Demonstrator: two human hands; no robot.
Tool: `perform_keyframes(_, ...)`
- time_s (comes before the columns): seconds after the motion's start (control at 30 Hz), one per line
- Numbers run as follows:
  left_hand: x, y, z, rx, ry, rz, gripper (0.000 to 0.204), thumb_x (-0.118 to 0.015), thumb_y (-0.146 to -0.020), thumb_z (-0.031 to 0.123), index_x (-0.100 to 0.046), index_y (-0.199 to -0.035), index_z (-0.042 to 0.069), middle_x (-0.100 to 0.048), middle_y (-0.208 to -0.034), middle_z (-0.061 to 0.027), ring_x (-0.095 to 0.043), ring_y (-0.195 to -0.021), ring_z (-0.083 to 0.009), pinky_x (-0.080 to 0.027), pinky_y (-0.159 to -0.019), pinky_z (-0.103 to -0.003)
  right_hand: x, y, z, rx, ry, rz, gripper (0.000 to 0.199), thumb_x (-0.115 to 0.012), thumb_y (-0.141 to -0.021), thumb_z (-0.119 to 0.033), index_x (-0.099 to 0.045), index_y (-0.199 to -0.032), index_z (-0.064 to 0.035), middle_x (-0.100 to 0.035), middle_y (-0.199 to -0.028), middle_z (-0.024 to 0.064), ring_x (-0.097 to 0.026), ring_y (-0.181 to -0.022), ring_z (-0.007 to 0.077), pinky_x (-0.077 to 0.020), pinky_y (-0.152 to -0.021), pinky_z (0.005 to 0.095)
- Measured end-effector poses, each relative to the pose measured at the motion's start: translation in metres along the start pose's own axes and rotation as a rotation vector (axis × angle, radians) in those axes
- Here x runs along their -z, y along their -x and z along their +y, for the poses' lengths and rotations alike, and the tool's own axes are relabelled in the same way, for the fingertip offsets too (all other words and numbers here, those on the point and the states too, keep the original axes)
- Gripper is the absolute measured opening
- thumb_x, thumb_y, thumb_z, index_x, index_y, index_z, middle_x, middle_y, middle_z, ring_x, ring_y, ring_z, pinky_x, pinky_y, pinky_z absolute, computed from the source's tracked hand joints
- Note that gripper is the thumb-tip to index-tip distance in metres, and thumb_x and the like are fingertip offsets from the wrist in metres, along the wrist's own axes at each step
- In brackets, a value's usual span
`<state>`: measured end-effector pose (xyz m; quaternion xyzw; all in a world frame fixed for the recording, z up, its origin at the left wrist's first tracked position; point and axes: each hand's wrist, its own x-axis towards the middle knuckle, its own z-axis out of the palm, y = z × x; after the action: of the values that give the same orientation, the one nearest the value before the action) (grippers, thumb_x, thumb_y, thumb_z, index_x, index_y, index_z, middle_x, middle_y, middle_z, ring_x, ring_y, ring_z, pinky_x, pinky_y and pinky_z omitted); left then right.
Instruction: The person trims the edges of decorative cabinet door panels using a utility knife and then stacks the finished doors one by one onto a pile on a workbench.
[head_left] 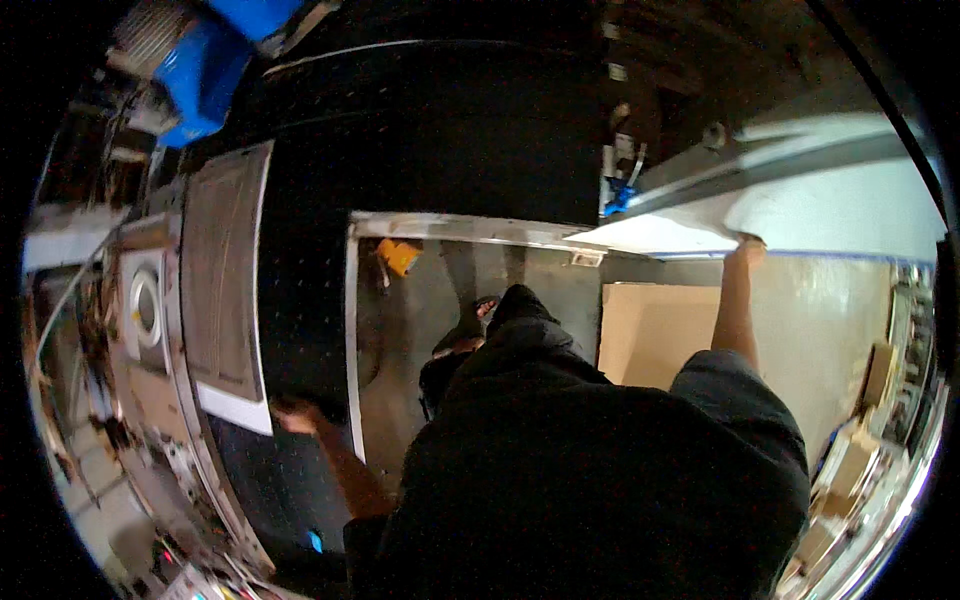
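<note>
My right hand (pixel 748 246) is stretched out to the right, its fingers closed on the near edge of a large white sheet (pixel 850 205). A narrow blue line runs along that edge. On the left, my left hand (pixel 295 415) is over a long black work surface (pixel 310 300), beside the white end strip of a flat brown-grey panel (pixel 225 280). Motion smears its fingers, so whether they touch the panel or hold anything cannot be made out. The far part of the white sheet is partly shaded.
A brown cardboard sheet (pixel 655 325) is low down by my right arm. An orange-yellow object (pixel 398 257) lies on the floor inside the frame's corner. Blue covers (pixel 205 75) hang at the far left. Cartons (pixel 850 465) line the right side. A blue clamp-like tool (pixel 620 197) sits by the sheet.
</note>
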<state>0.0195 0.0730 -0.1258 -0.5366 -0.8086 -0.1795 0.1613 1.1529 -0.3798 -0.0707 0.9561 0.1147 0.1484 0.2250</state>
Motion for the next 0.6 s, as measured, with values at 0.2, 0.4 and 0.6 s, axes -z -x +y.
perform_keyframes(0.2,0.098,0.083,0.105,-0.014,0.19,-0.092,0.056,-0.056,-0.109,0.038,-0.052,-0.153,0.003,-0.062,-0.151,-0.0167,-0.056,-0.14,-0.0345,-0.036,-0.121,-0.053,0.069,0.059,-0.034,-0.871,-1.573,0.001,0.052,-0.048,-0.11,-0.032,-0.052,-0.156,-0.0083,-0.067,-0.139,0.0118,-0.064,-0.113,0.0284,-0.0486,-0.104,0.04)
perform_keyframes(0.4,0.108,0.09,0.103,0.031,0.214,-0.044,0.045,-0.061,-0.104,0.028,-0.061,-0.139,0.0,-0.067,-0.141,-0.0194,-0.061,-0.132,-0.0385,-0.038,-0.118,-0.051,0.053,0.064,-0.02,-0.734,-1.649,-0.191,0.06,-0.059,-0.104,-0.04,-0.054,-0.156,-0.0105,-0.062,-0.147,0.0116,-0.059,-0.124,0.0277,-0.0471,-0.105,0.0453)
perform_keyframes(0.6,0.085,0.082,0.103,0.024,0.25,-0.009,0.05,-0.062,-0.103,0.026,-0.057,-0.148,0.003,-0.062,-0.149,-0.0158,-0.053,-0.142,-0.0338,-0.032,-0.124,-0.049,-0.004,0.146,-0.163,-0.075,-1.791,-0.628,0.055,-0.059,-0.104,-0.039,-0.054,-0.15,-0.0091,-0.059,-0.149,0.0112,-0.058,-0.125,0.0276,-0.045,-0.107,0.0462)
